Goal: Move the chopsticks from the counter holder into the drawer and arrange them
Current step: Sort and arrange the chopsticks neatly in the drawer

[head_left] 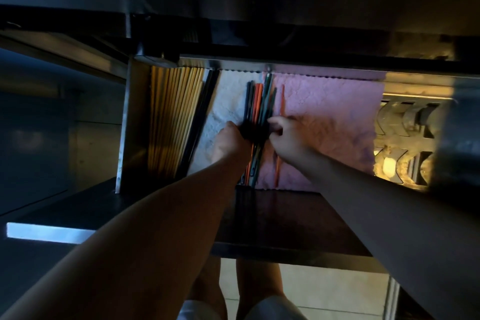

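Left hand [230, 139] sits at centre frame, inside the open drawer [135, 122], fingers curled around the middle of a bundle of coloured chopsticks [257, 109]: dark, orange and teal sticks. Grip region is motion-blurred; finger detail unclear. Bundle lies lengthwise, top to bottom of frame, along the seam between a white liner cloth [228, 101] on the left and a pink liner cloth [324, 122] on the right.

Right hand [287, 135] is just right of the bundle, fingers bent and pinched narrow at the sticks' edge; cannot tell which stick it holds. One orange chopstick [281, 104] lies apart, on the pink cloth, passing under this hand.

Left compartment of drawer: row of yellow wooden chopsticks [174, 117], packed parallel, with black chopsticks [205, 112] beside them. Far right of frame: a lit metal rack [405, 122], blurred. Dark desk edge [259, 28] spans the upper frame.
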`<state>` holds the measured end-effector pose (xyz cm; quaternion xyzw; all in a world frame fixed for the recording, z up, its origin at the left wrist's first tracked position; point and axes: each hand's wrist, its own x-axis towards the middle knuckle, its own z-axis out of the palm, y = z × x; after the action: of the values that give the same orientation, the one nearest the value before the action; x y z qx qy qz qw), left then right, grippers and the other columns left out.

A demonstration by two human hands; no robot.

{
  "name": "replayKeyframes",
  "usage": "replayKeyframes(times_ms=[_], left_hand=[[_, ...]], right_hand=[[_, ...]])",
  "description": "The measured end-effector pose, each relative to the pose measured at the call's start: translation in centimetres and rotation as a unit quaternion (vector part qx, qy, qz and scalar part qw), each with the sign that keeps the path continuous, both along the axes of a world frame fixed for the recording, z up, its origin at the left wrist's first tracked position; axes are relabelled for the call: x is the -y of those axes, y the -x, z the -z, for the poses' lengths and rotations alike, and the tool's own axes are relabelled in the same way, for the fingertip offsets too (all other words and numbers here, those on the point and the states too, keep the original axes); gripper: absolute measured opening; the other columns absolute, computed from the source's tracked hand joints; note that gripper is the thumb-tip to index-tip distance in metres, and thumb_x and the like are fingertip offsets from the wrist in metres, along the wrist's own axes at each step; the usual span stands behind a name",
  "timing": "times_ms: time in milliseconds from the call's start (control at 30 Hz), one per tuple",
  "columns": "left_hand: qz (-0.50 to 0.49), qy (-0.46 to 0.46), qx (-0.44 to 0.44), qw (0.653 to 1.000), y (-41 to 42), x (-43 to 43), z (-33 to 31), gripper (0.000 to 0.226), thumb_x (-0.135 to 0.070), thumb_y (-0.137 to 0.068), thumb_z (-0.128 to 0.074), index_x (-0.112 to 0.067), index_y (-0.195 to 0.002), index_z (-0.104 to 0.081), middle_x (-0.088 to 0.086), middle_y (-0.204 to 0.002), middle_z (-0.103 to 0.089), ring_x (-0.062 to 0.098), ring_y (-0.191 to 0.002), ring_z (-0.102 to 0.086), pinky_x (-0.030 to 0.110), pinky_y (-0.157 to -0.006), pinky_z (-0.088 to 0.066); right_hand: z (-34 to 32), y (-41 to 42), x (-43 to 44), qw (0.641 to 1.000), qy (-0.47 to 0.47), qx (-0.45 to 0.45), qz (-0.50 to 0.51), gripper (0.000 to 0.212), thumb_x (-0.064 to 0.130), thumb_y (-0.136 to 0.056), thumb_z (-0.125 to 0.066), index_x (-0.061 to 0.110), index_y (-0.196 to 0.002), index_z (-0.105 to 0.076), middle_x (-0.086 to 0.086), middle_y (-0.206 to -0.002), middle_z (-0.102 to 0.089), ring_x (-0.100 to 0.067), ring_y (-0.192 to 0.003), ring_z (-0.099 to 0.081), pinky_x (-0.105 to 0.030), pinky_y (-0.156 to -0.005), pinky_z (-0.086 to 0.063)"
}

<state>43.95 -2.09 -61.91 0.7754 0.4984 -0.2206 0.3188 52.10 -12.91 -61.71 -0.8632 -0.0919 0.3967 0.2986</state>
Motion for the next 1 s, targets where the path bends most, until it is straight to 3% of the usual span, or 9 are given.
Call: replayKeyframes(times_ms=[200,267,367,433,633,733,867,1000], left_hand=[[0.009,0.026,-0.017,0.999,-0.4,-0.3,-0.3,0.019,-0.028,-0.085,-0.062,-0.010,-0.089,-0.066,0.008,-0.081,-0.067,0.026,-0.072,-0.064,0.029,-0.057,-0.049],[0.002,0.043,-0.021,0.999,-0.5,-0.4,-0.5,0.020,-0.027,-0.086,-0.060,-0.009,-0.092,-0.068,0.010,-0.083,-0.069,0.027,-0.075,-0.066,0.030,-0.058,-0.051],[-0.057,0.045,-0.015,0.997,-0.6,-0.3,-0.6,0.022,-0.026,-0.087,-0.055,-0.012,-0.101,-0.063,0.008,-0.091,-0.066,0.023,-0.075,-0.059,0.026,-0.056,-0.041],[-0.093,0.046,-0.006,0.995,-0.5,-0.2,-0.6,0.024,-0.024,-0.088,-0.052,-0.011,-0.107,-0.059,0.007,-0.096,-0.064,0.023,-0.078,-0.056,0.029,-0.062,-0.041],[-0.108,0.072,0.011,0.991,-0.4,0.6,-0.4,0.031,-0.034,-0.078,-0.070,-0.010,-0.097,-0.070,0.009,-0.087,-0.072,0.028,-0.083,-0.068,0.030,-0.066,-0.052],[-0.132,0.075,0.000,0.988,-0.7,0.7,-0.2,0.033,-0.036,-0.074,-0.075,-0.009,-0.092,-0.072,0.009,-0.081,-0.072,0.027,-0.078,-0.069,0.031,-0.065,-0.055],[-0.151,0.107,0.013,0.983,-0.4,0.5,-0.1,0.030,-0.033,-0.073,-0.074,-0.010,-0.091,-0.072,0.007,-0.078,-0.072,0.024,-0.075,-0.069,0.032,-0.065,-0.057],[-0.147,0.100,0.046,0.983,0.0,0.6,-0.5,0.027,-0.029,-0.081,-0.064,-0.011,-0.099,-0.070,0.008,-0.086,-0.071,0.027,-0.082,-0.068,0.036,-0.072,-0.057]], right_hand=[[0.1,0.0,0.3,1.000,-0.015,0.002,-0.009,0.041,0.000,-0.081,-0.055,0.011,-0.120,-0.064,-0.016,-0.111,-0.065,-0.028,-0.101,-0.062,-0.027,-0.082,-0.046],[0.1,-0.1,0.3,1.000,-0.016,0.001,-0.006,0.041,0.001,-0.082,-0.055,0.012,-0.120,-0.064,-0.015,-0.111,-0.065,-0.028,-0.101,-0.062,-0.026,-0.082,-0.046],[0.2,-0.1,0.3,1.000,-0.015,-0.002,-0.003,0.040,0.002,-0.083,-0.055,0.013,-0.121,-0.064,-0.013,-0.112,-0.065,-0.025,-0.101,-0.062,-0.021,-0.078,-0.039],[0.4,0.0,0.3,1.000,-0.016,-0.006,0.002,0.040,0.001,-0.083,-0.055,0.013,-0.121,-0.063,-0.013,-0.112,-0.065,-0.025,-0.101,-0.061,-0.021,-0.078,-0.038],[0.6,0.3,0.3,1.000,-0.010,-0.008,0.010,0.041,0.005,-0.081,-0.056,0.016,-0.120,-0.064,-0.010,-0.109,-0.065,-0.023,-0.098,-0.062,-0.027,-0.081,-0.045],[0.3,0.7,0.3,0.999,-0.017,-0.028,0.021,0.043,0.012,-0.079,-0.055,0.019,-0.121,-0.062,-0.009,-0.111,-0.063,-0.026,-0.102,-0.062,-0.040,-0.089,-0.052],[0.2,0.9,0.3,0.999,-0.024,-0.029,0.034,0.035,0.013,-0.078,-0.052,0.022,-0.108,-0.066,-0.011,-0.104,-0.065,-0.029,-0.098,-0.062,-0.048,-0.088,-0.052],[0.2,1.1,0.4,0.997,-0.029,-0.012,0.064,0.030,0.002,-0.078,-0.051,0.023,-0.096,-0.065,0.003,-0.085,-0.062,-0.023,-0.090,-0.062,-0.045,-0.085,-0.053]])
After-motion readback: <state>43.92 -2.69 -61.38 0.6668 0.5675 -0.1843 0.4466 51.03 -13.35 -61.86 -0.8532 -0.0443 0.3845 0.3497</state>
